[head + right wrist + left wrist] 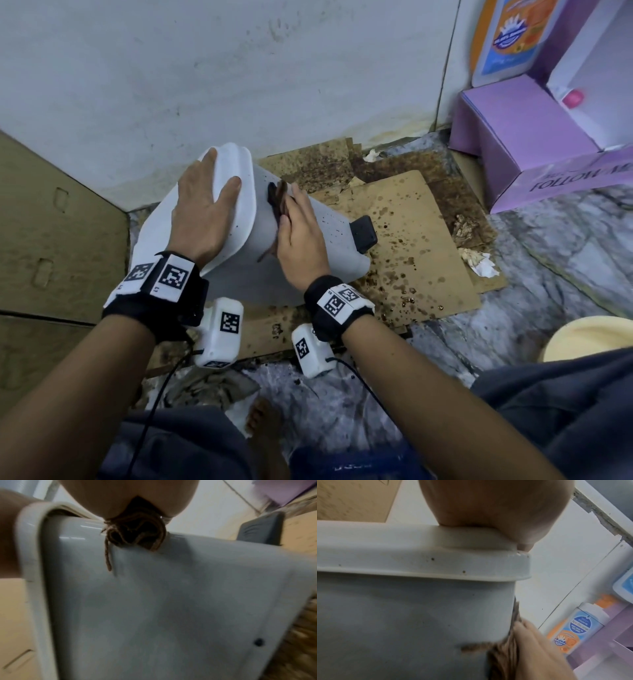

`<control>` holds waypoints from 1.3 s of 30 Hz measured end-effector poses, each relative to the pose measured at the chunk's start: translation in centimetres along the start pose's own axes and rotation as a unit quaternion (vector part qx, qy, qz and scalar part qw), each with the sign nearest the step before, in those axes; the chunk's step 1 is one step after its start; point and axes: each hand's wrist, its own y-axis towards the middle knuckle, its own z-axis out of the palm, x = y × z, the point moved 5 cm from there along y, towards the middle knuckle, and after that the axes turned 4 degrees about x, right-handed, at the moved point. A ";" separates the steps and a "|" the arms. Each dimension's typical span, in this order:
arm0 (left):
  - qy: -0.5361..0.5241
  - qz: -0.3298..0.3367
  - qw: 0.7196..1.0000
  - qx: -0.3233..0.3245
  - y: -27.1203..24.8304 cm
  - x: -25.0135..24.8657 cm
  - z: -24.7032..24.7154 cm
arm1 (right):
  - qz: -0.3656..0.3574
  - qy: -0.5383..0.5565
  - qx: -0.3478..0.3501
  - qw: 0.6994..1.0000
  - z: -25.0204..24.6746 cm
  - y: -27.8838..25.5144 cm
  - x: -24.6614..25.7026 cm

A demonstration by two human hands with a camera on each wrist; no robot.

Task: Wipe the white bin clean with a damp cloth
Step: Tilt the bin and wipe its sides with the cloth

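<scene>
**Bin tipped on its side, cloth against the wall**

The white bin (301, 246) lies tilted on stained cardboard (404, 240) on the floor, lid end toward the wall corner, its black pedal (364, 233) pointing right. Brown specks dot the body and the lid rim.

Left hand (202, 209): fingers straight and spread wide, flat on the white lid (239, 178), holding nothing. In the left wrist view the palm sits on the raised edge of the lid.

Right hand (301, 233): fingers extended, pressing a dark brown cloth (277, 202) against the upper side wall of the bin, just below the lid rim. In the right wrist view the cloth (135, 532) is bunched under the palm, a frayed strand hanging down the wall. Whether the thumb curls around the cloth cannot be told.

Nearby: a lilac box (534, 150) to the right, an orange-and-blue bottle (507, 37) behind it, crumpled paper (479, 263) at the cardboard's edge, a pale yellow basin (589, 337) at lower right.
</scene>
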 end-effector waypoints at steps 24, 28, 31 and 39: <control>0.015 0.004 1.000 -0.006 0.5 -1.3 1.0 | -0.025 0.046 -0.041 0.998 0.1 -0.4 0.2; 0.003 -0.017 1.000 -0.005 0.4 -0.2 -0.1 | 0.037 -0.003 -0.026 0.999 -0.3 -1.3 -4.9; -0.013 -0.022 1.000 -0.013 0.3 0.6 -0.9 | 0.079 -0.028 -0.022 0.996 -1.0 -2.1 -8.2; -0.022 -0.029 0.999 -0.017 0.3 1.4 -1.4 | 0.148 -0.040 -0.038 0.987 -3.4 -1.5 -12.1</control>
